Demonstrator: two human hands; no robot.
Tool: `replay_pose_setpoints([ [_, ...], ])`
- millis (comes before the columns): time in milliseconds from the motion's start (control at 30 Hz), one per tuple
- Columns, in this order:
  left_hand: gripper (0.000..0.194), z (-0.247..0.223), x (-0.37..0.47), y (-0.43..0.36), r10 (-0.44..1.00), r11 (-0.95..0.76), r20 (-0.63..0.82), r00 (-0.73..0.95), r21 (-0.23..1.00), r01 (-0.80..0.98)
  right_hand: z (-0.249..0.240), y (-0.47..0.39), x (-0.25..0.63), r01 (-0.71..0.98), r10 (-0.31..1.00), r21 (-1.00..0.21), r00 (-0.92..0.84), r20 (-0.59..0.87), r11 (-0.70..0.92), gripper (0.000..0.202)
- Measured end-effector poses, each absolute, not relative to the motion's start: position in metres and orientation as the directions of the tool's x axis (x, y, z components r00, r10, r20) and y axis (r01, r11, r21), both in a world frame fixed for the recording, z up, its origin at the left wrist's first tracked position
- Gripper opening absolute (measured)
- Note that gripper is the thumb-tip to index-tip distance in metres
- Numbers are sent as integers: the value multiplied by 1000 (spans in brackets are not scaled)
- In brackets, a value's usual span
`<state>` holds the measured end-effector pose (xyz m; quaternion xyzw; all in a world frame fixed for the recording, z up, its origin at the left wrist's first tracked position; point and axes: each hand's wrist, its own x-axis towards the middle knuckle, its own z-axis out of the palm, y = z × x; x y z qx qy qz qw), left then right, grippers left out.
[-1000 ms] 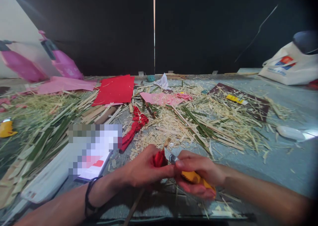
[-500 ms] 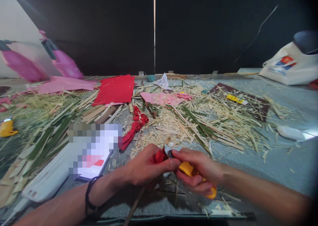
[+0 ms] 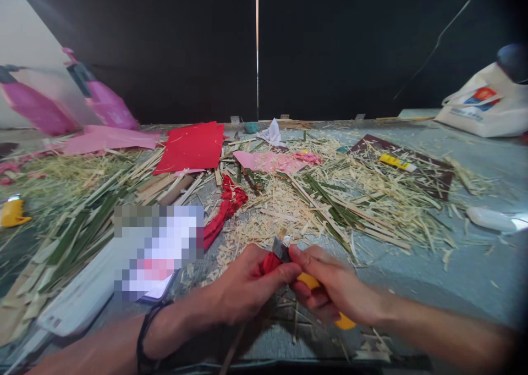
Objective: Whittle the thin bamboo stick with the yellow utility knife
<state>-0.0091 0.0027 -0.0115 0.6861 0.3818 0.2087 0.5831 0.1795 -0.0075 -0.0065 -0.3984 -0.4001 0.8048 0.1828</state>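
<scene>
My right hand point(image 3: 336, 290) is wrapped round a yellow utility knife point(image 3: 309, 280), its thumb up near the grey blade end point(image 3: 281, 249). My left hand point(image 3: 241, 287) is closed on a thin bamboo strip point(image 3: 233, 350), whose lower part shows blurred beneath the wrist. Crumpled red material point(image 3: 270, 263), cloth or paper, is bunched between the left thumb and fingers. The blade lies across the strip's upper end, just above this red bunch, and the left thumb touches the knife. Most of the strip inside the fist is hidden.
Pale shavings point(image 3: 284, 204) and green bamboo strips point(image 3: 330, 204) litter the surface. A crumpled red piece point(image 3: 225, 210), red sheets point(image 3: 190, 147), a lit phone point(image 3: 159, 287), another yellow-handled tool point(image 3: 14, 211), pink spray bottles point(image 3: 107, 103) and a white bag point(image 3: 487, 105) lie around.
The blade has tilted and shifted slightly at the strip's end, and the right hand has turned a little round the knife handle. The left hand keeps its hold.
</scene>
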Motion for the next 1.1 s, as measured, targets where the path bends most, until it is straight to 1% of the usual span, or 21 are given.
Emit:
replay_pose_setpoints([
  [100, 62, -15, -6, 0, 787, 10, -210, 580, 945, 328, -10, -6, 178, 5, 628, -796, -611, -481, -605, 72],
  [200, 59, -14, -6, 3, 795, -8, -179, 579, 952, 305, -14, 0, 181, -28, 569, -773, -694, -442, -634, 68],
  [300, 54, -9, -8, 9, 706, 23, -185, 683, 971, 239, -17, 7, 186, -26, 446, -748, -816, -368, -664, 61],
  [367, 52, -8, -10, 13, 648, 68, -209, 732, 974, 217, -18, 7, 188, -5, 405, -764, -850, -337, -646, 56],
  [400, 52, -8, -11, 14, 642, 79, -215, 736, 973, 215, -19, 6, 188, -1, 417, -775, -844, -339, -632, 56],
  [533, 55, -12, -9, 13, 702, 50, -202, 682, 971, 236, -19, -1, 185, -37, 557, -794, -732, -391, -606, 59],
  [767, 57, -10, -4, 4, 748, 93, -271, 606, 947, 308, -8, -4, 181, 24, 606, -814, -655, -451, -580, 64],
  [900, 60, -7, -7, 12, 709, 96, -268, 652, 953, 287, -13, -2, 180, 6, 624, -815, -640, -448, -579, 62],
  [1000, 59, -6, -12, 18, 642, 154, -290, 710, 956, 252, -19, 3, 183, -12, 572, -798, -705, -420, -602, 62],
  [1033, 58, -5, -14, 19, 607, 197, -307, 733, 952, 235, -21, 5, 184, -16, 526, -781, -748, -405, -624, 63],
  [1100, 54, -3, -17, 19, 531, 305, -339, 777, 932, 198, -22, 10, 189, -10, 376, -721, -858, -349, -693, 63],
])
